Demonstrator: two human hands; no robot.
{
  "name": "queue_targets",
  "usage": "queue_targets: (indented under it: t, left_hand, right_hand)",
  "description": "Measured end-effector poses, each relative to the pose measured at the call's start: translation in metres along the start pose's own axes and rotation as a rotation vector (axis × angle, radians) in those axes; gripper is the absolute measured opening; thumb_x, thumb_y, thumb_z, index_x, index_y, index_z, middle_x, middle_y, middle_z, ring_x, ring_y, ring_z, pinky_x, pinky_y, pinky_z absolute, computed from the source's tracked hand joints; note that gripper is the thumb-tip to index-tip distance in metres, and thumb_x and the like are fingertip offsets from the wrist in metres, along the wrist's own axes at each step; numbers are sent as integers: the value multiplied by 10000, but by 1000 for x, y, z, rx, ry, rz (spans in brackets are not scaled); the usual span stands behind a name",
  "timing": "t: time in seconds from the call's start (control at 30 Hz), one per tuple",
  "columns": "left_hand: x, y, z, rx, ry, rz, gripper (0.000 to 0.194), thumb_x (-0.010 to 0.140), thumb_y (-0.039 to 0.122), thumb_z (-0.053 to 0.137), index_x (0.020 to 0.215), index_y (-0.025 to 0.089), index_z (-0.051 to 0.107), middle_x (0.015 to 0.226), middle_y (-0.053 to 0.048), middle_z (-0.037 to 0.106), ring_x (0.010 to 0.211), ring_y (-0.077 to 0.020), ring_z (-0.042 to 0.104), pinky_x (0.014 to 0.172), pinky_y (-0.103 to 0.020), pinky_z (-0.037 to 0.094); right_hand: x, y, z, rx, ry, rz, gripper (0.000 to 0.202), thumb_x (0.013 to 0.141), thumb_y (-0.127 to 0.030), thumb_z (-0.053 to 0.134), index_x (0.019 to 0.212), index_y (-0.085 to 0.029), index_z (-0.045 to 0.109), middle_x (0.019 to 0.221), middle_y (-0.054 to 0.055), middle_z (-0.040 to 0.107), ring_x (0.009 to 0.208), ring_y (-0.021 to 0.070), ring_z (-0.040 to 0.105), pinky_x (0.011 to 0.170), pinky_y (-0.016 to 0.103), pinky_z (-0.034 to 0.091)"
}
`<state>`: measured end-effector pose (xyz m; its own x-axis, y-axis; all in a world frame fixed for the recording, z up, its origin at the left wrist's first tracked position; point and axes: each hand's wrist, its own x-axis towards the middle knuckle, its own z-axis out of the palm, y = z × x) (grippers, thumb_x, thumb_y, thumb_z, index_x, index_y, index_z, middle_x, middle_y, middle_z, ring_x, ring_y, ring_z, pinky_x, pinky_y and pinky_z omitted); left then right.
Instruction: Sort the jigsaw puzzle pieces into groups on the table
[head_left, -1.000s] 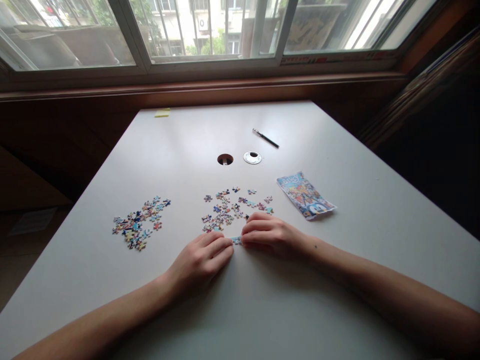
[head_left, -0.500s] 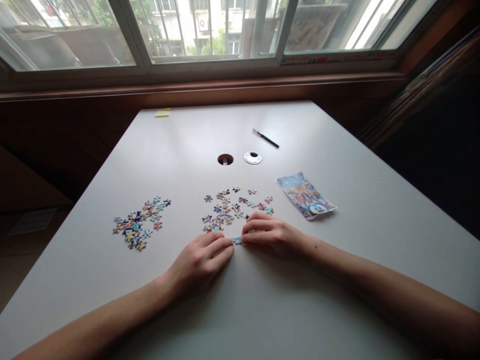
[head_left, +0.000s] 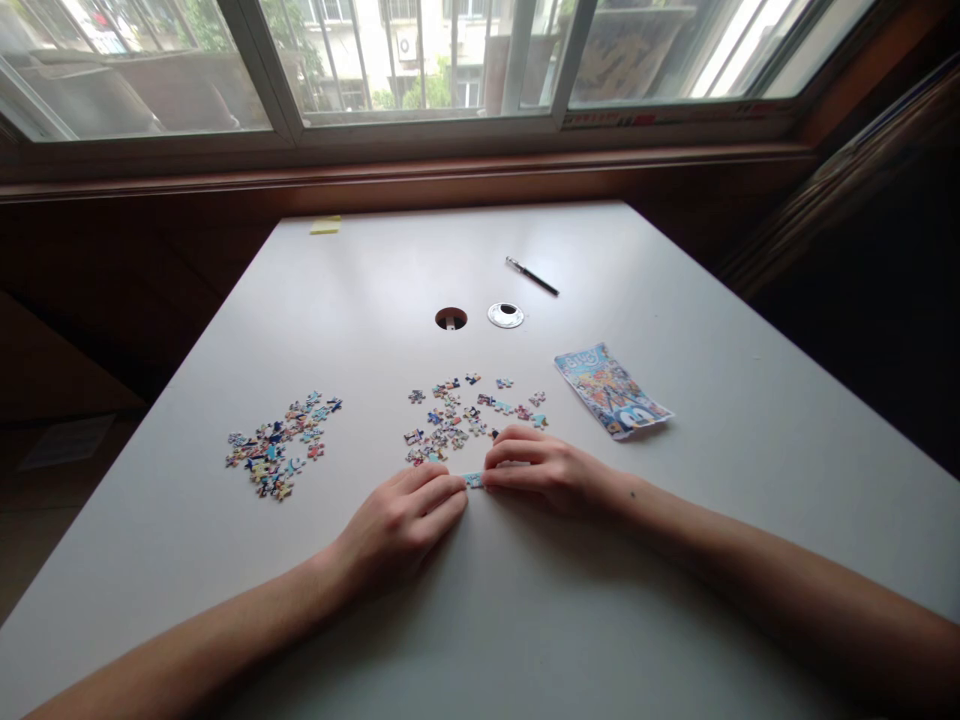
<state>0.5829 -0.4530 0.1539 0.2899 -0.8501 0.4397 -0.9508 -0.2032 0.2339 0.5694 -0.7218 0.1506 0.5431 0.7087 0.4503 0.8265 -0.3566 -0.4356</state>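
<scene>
Between my two hands a short light-blue strip of puzzle pieces (head_left: 473, 480) lies flat on the white table (head_left: 540, 620). The fingers of my left hand (head_left: 409, 510) are closed at its left end. My right hand (head_left: 540, 468) has its fingers closed at the other end. Both fingertips cover the strip's ends, so its full length is hidden. Just beyond the hands lie loose puzzle pieces (head_left: 450, 435), some partly covered by my fingers.
A denser heap of puzzle pieces (head_left: 274, 445) lies to the left. Right of centre rests a printed picture sheet (head_left: 611, 390). Farther back are a black pen (head_left: 532, 276), a round cable hole (head_left: 451, 319), its metal cover (head_left: 505, 315) and a yellow sticky note (head_left: 325, 226).
The fingers of my right hand have shifted very slightly at the strip. Everything else stays where it was.
</scene>
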Motion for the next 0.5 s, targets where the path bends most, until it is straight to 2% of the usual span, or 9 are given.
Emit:
queue_targets:
  t: [0.5]
  left_hand:
    - [1, 1, -3, -23, -11, 4, 210, 981, 86, 472, 1116, 102, 631, 1065, -146, 693, 1035, -246, 621, 849, -388, 594]
  right_hand:
    - [3, -2, -3, -5, -12, 25, 185, 1006, -164, 521, 1068, -165, 696, 995, 111, 671, 949, 180, 556, 836, 324, 508]
